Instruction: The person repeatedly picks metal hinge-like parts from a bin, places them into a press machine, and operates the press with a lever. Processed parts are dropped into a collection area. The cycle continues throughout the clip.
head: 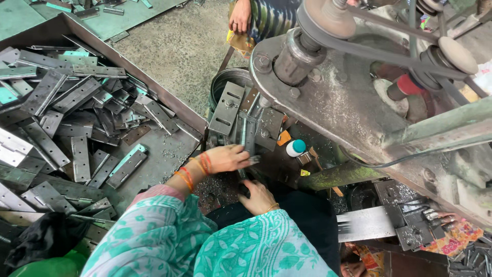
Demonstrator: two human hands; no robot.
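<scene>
Hinge plate (245, 137), grey and perforated, stands on edge at the centre of the frame under the belt-driven press (328, 97), and I see my left hand (225, 158) pinching its lower end with fingers closed around the metal. My right hand (259, 197) lies just below it, curled over something dark; whether it grips I cannot tell. Orange bangles (197, 169) circle the left wrist. A white bottle with a teal cap (295, 147) sits just right of the plate. Loose hinges fill the metal tray (174, 105) at left. Another person's hand (240, 18) shows at top centre.
</scene>
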